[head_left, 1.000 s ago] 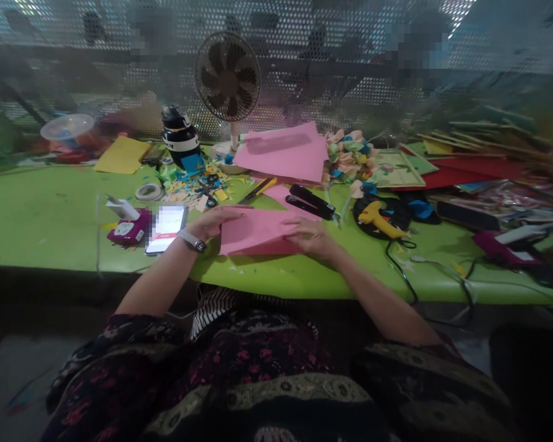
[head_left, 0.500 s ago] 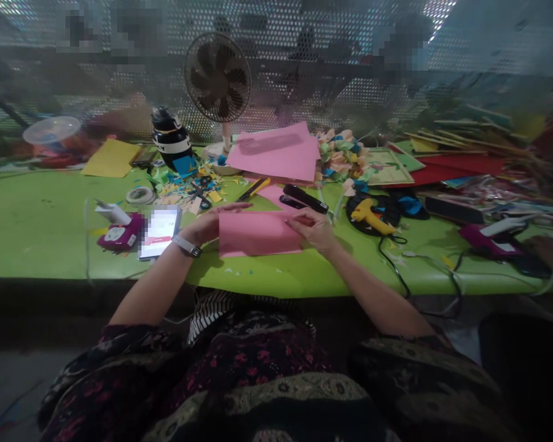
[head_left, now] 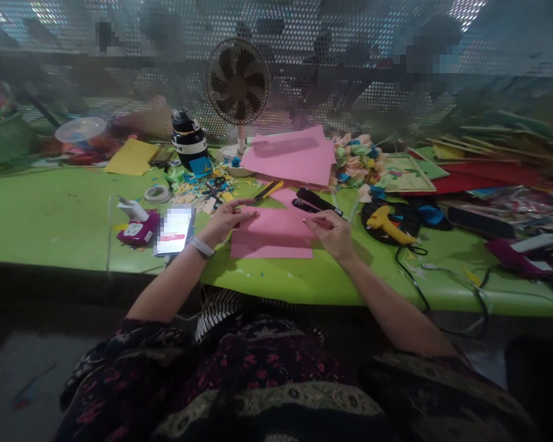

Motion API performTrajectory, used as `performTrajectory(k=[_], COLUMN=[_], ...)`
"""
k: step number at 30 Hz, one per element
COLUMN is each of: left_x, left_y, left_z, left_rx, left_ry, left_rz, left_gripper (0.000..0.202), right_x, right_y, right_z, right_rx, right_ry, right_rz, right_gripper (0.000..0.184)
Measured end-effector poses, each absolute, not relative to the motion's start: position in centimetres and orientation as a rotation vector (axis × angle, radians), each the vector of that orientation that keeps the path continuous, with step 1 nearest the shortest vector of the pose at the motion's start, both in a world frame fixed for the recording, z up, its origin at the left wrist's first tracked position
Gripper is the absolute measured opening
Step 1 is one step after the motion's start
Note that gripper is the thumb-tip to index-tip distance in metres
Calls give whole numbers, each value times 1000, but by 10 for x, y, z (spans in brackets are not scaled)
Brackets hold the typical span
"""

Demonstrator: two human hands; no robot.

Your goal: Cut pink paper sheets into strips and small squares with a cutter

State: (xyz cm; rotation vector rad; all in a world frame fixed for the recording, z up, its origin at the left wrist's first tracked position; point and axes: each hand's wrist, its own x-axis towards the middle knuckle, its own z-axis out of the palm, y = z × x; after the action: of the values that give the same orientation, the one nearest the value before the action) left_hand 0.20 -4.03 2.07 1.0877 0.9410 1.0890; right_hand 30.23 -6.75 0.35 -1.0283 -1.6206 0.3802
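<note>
A sheet of pink paper [head_left: 276,224] is held between both hands above the front of the table, with more pink paper showing just below its lower edge. On its left end, the fingers of my left hand [head_left: 224,222] are closed, the thumb on the upper face. My right hand [head_left: 334,233] pinches the right end between thumb and fingertips. Behind the paper lie a black stapler [head_left: 319,201] and a yellow-and-black cutter knife [head_left: 270,189]. A lit phone [head_left: 175,230] rests left of my left wrist.
Pink sheets [head_left: 290,156] are stacked at the back, beside paper flowers [head_left: 357,156]. Paper scraps and scissors [head_left: 217,183] lie before a black bottle [head_left: 188,142] and a fan [head_left: 238,83]. Right of my hand, a yellow glue gun [head_left: 389,226] trails its cord over the green table [head_left: 64,215].
The pink sheet's near edge has risen off the paper beneath it. My left thumb has moved onto its face, and both hands now grip its ends. The view has shifted left.
</note>
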Motion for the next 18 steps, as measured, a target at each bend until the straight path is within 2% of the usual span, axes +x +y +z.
performTrajectory(k=[3, 9, 15, 18], left_x=[3, 6, 6, 6], left_y=[-41, -41, -40, -40], left_z=[20, 18, 17, 18], left_rx=[1141, 1168, 1154, 1143], left_ry=[901, 866, 895, 893], left_rz=[1112, 1136, 1134, 1136], left_gripper=[50, 61, 60, 59], right_x=[303, 303, 305, 307], right_y=[-67, -68, -65, -59], right_z=[3, 3, 2, -2], right_rx=[-1033, -1061, -1123, -1076], right_ry=[-1601, -1579, -1526, -1425], right_rz=[388, 438, 480, 577], right_gripper=[35, 36, 38, 47])
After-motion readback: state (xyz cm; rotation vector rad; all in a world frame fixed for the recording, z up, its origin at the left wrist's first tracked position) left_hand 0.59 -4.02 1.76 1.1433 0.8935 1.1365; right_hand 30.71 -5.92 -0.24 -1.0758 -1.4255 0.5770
